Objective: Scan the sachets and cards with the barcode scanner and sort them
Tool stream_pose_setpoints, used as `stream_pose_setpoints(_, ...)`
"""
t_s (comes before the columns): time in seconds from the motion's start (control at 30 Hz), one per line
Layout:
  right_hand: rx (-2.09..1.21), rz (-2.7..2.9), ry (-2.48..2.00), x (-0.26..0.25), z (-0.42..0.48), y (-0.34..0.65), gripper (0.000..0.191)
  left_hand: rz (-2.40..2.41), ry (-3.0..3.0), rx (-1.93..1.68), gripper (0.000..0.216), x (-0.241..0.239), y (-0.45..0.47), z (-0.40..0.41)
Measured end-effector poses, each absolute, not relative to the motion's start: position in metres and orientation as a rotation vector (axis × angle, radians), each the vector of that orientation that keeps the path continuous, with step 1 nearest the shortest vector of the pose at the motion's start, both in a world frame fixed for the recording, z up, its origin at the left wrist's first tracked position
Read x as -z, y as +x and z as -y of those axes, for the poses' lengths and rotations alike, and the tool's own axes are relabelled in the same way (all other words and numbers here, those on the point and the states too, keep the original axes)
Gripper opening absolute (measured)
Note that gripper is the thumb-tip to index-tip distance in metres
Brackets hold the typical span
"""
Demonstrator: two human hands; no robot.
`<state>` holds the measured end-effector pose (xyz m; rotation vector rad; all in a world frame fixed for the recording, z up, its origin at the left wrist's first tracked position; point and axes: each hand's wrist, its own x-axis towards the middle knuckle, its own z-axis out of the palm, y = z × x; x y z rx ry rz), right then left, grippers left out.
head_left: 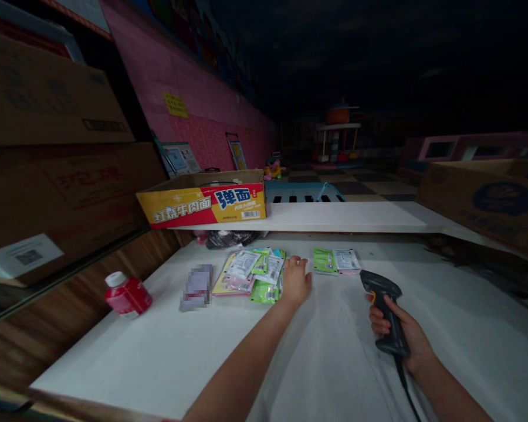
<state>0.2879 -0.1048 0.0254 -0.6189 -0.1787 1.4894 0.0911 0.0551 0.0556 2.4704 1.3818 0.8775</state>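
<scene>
1. The right hand [396,328] has its grip closed around the handle of a dark barcode scanner [385,305], head pointing away over the white bench [158,351].
2. The left hand [295,280] lies flat with its grip open, fingers touching the near edge of a pile of green and pink packets [253,272].
3. Two more packets [337,260] lie apart, just beyond the scanner.
4. A red bottle [127,295] lies on its side at the left.
5. Farthest, a yellow noodle carton [205,198] sits on the raised shelf [343,217].

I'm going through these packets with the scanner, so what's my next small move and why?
Probably slide one packet off the pile with your left hand, which already rests on its edge. The scanner in your right hand points toward the table, ready.
</scene>
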Motion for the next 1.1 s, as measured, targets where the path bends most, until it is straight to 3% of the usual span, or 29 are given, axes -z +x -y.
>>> stream_pose_setpoints(0.13,-1.496,0.175,-0.629,-0.026,0.107,0.288,0.029,-1.491,2.536,-0.957,0.033,-0.08,0.032,-0.057)
stream_pose_setpoints(0.27,-1.496,0.182,-0.648,-0.024,0.11,0.289,0.029,-1.957,2.419,-0.98,0.035,-0.099,-0.023,-0.06)
stream_pose_setpoints(0.43,-1.482,0.192,-0.638,-0.021,0.112,0.289,0.025,-2.393,2.088,-0.732,0.048,-0.107,-0.061,-0.062)
stream_pose_setpoints(0.9,-1.465,0.24,-0.671,-0.02,0.112,0.288,0.028,-2.375,1.874,-0.649,0.053,-0.105,-0.065,-0.064)
stream_pose_setpoints(1.1,-1.463,0.245,-0.672,-0.022,0.113,0.288,0.028,-2.014,1.849,-1.198,0.038,-0.097,-0.068,-0.069)
